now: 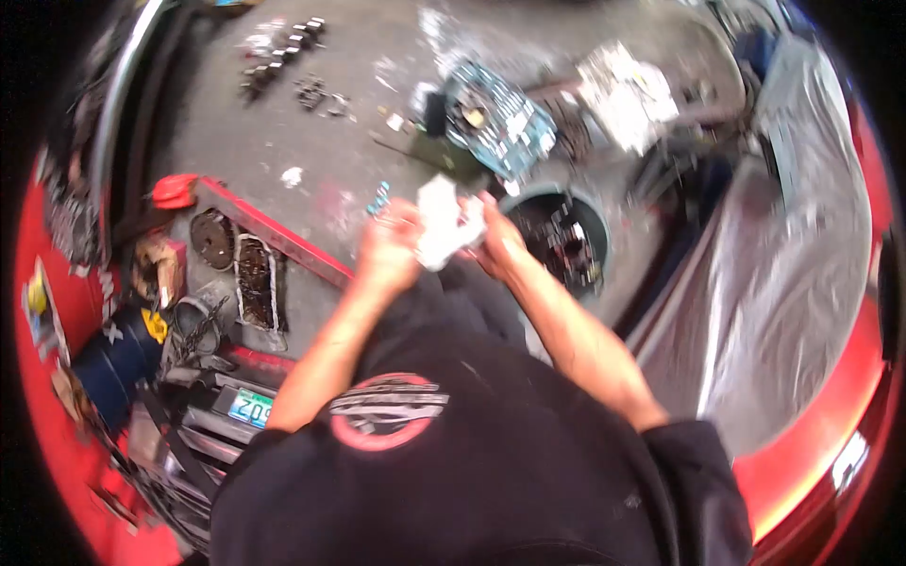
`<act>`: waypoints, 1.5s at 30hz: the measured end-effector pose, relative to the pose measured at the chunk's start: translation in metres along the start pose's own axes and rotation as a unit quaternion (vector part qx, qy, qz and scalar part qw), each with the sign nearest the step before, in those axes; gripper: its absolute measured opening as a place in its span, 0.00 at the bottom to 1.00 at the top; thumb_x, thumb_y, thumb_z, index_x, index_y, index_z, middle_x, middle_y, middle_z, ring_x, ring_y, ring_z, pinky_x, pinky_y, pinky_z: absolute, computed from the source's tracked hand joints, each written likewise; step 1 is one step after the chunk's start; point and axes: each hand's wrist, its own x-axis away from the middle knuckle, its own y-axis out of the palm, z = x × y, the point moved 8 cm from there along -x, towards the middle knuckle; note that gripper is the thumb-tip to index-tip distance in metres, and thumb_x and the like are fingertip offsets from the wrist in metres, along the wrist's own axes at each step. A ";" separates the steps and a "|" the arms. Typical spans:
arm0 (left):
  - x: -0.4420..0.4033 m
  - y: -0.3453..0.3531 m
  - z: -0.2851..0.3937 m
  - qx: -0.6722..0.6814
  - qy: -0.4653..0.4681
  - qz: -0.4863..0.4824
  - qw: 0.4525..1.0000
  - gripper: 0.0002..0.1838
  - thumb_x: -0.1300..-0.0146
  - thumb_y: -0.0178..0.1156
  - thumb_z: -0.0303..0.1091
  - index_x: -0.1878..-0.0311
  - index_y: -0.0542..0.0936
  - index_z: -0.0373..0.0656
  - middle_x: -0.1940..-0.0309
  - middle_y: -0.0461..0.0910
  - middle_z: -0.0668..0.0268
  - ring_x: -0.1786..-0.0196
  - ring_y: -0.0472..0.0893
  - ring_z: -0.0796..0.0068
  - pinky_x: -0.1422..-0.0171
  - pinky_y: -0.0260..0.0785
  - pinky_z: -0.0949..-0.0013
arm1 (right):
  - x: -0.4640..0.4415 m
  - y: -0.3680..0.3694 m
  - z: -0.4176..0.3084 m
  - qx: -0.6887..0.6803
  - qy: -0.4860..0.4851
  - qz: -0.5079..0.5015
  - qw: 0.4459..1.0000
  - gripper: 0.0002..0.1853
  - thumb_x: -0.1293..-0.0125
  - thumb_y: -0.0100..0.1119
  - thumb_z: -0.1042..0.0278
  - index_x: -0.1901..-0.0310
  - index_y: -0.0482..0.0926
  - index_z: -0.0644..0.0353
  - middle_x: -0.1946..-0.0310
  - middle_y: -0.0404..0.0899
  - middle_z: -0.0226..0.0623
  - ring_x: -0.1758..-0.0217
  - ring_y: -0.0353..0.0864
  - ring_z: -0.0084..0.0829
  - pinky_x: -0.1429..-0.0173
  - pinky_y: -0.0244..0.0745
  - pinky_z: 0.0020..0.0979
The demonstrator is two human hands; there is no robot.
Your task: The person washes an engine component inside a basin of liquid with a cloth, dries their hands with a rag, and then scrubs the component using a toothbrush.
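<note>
Between my two hands is a crumpled white cloth or paper (437, 222), blurred by motion. My left hand (394, 241) grips its left side with bent fingers. On its right side, my right hand (495, 236) holds the edge, fingers curled round it. Whether something small is wrapped inside cannot be made out. Just right of my right hand, a round dark tub (604, 231) on the floor holds metal parts. Beyond my hands lies a blue tray (533, 141) of tools and small parts.
A red beam (274, 231) runs diagonally at the left. Dark metal parts (283, 58) lie on the floor (226, 118) ahead. A grey cover (746, 302) drapes a red car (802, 481) at the right. White paper (628, 94) lies beyond the tub.
</note>
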 end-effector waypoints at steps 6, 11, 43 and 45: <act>0.048 -0.050 0.025 0.314 -0.040 0.095 0.944 0.04 0.33 0.58 0.24 0.57 0.78 0.36 0.63 0.81 0.68 0.60 0.81 0.75 0.55 0.74 0.69 | 0.036 0.180 0.025 -0.118 0.060 -0.213 0.968 0.19 0.27 0.53 0.51 0.50 0.81 0.58 0.64 0.84 0.35 0.63 0.84 0.32 0.57 0.80 0.38; 0.056 -0.067 -0.067 0.116 0.050 0.229 0.965 0.10 0.26 0.54 0.33 0.62 0.80 0.39 0.69 0.78 0.72 0.65 0.74 0.83 0.63 0.68 0.75 | 0.038 0.164 0.063 0.009 0.050 -0.070 0.996 0.15 0.29 0.54 0.52 0.59 0.82 0.56 0.66 0.83 0.34 0.66 0.82 0.29 0.62 0.78 0.36; 0.363 -0.254 -0.003 -0.093 0.110 0.793 0.592 0.10 0.33 0.63 0.35 0.69 0.78 0.41 0.77 0.77 0.58 0.69 0.80 0.54 0.66 0.72 0.54 | 0.247 0.376 0.164 0.374 0.248 -0.590 0.671 0.54 0.34 0.40 0.20 0.21 0.48 0.59 0.23 0.56 0.41 0.26 0.65 0.39 0.27 0.60 0.49; 0.377 -0.261 0.045 -0.031 0.194 0.809 0.554 0.08 0.34 0.62 0.33 0.68 0.79 0.42 0.76 0.78 0.58 0.69 0.81 0.55 0.65 0.72 0.54 | 0.214 0.413 0.160 0.464 0.083 -0.590 0.656 0.48 0.31 0.47 0.28 0.23 0.53 0.59 0.26 0.61 0.42 0.27 0.66 0.36 0.28 0.62 0.45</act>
